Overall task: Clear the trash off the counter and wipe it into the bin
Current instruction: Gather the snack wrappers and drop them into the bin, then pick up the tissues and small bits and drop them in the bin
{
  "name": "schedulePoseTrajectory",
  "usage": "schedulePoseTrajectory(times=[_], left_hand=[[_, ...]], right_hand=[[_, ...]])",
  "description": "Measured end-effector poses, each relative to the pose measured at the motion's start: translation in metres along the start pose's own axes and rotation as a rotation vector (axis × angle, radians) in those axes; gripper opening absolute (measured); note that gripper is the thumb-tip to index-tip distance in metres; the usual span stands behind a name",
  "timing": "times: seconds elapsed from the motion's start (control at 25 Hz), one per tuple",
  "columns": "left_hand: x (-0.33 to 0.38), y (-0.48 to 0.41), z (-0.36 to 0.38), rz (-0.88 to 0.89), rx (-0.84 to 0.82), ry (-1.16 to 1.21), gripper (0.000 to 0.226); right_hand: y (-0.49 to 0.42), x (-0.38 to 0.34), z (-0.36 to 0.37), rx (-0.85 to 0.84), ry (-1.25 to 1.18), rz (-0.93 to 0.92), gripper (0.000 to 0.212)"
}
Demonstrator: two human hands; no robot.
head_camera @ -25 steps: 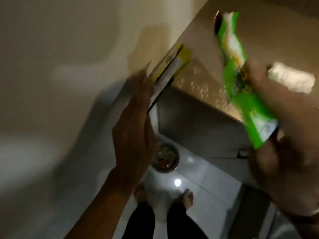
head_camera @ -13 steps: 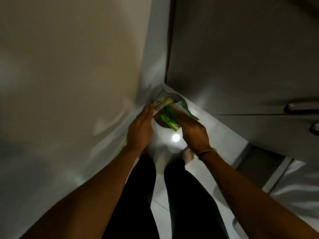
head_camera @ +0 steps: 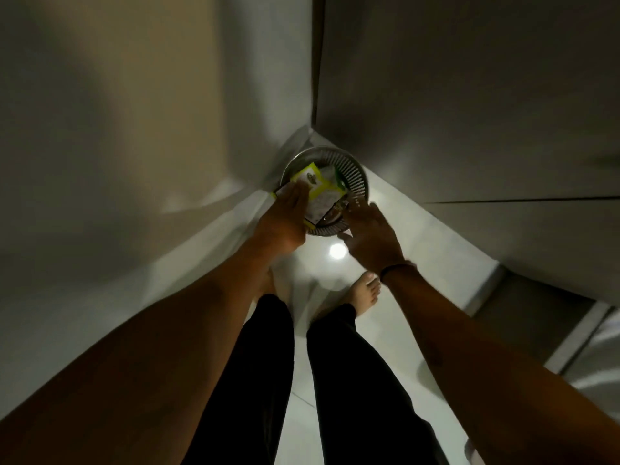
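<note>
A round metal mesh bin [head_camera: 356,172] stands on the floor in the corner between the wall and the cabinets. My left hand [head_camera: 285,216] holds a yellow-and-white carton [head_camera: 317,189] over the bin's mouth, tilted into it. A bit of green wrapper [head_camera: 339,177] shows inside the bin behind the carton. My right hand [head_camera: 370,234] hovers at the bin's near right rim with fingers spread and nothing in it.
A pale wall [head_camera: 117,146] rises on the left. Grey cabinet doors [head_camera: 486,112] stand on the right. My bare feet [head_camera: 367,292] and dark trouser legs are on the glossy white floor [head_camera: 419,250] just in front of the bin.
My view dropped from the counter to the bin. The green wrapper left my right hand and lies in the bin; that hand pulled back open. My left hand pushed the carton further over the bin.
</note>
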State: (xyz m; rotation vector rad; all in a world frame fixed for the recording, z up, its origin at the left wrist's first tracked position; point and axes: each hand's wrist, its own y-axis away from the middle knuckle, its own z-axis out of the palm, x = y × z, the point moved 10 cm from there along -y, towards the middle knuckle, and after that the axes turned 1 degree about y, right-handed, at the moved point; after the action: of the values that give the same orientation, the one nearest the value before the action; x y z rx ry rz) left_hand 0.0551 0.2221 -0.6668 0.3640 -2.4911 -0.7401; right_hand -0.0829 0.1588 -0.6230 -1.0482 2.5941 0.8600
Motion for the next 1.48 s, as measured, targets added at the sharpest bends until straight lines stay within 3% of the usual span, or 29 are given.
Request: schedulePoseTrajectory(times=[0.24, 0.4, 0.56, 0.72, 0.92, 1.12, 1.2, 1.32, 1.4, 1.48], left_hand=[[0.035, 0.054, -0.063, 0.101, 0.085, -0.025, 0.088], [0.062, 0.09, -0.107, 0.019, 0.153, -0.014, 0.094], [0.123, 0.131, -0.179, 0.115, 0.234, -0.077, 0.082], [0.169, 0.183, -0.267, 0.187, 0.448, -0.102, 0.078], [0.227, 0.236, -0.399, 0.291, 0.733, 0.02, 0.08], [0.338, 0.238, -0.494, 0.548, 0.827, 0.004, 0.074], [0.397, 0.218, -0.52, 0.617, 0.801, -0.007, 0.068], [0.477, 0.171, -0.528, 0.633, 0.666, -0.106, 0.064], [0.51, 0.14, -0.52, 0.608, 0.578, -0.182, 0.064], [0.53, 0.115, -0.505, 0.618, 0.508, -0.286, 0.063]], right_hand=[[0.1, -0.016, -0.051, -0.017, -0.095, 0.136, 0.048], [0.132, -0.047, -0.117, 0.171, -0.049, 0.168, 0.059], [0.138, -0.071, -0.196, 0.299, -0.029, 0.28, 0.074], [0.147, -0.102, -0.287, 0.513, -0.052, 0.233, 0.072], [0.198, -0.152, -0.421, 0.835, -0.101, 0.051, 0.064], [0.271, -0.132, -0.553, 1.194, -0.104, 0.011, 0.052], [0.28, -0.087, -0.594, 1.16, -0.055, 0.134, 0.05], [0.269, -0.013, -0.623, 0.883, -0.001, 0.364, 0.052], [0.253, 0.018, -0.624, 0.664, 0.039, 0.443, 0.057], [0.241, 0.036, -0.619, 0.556, 0.068, 0.478, 0.051]])
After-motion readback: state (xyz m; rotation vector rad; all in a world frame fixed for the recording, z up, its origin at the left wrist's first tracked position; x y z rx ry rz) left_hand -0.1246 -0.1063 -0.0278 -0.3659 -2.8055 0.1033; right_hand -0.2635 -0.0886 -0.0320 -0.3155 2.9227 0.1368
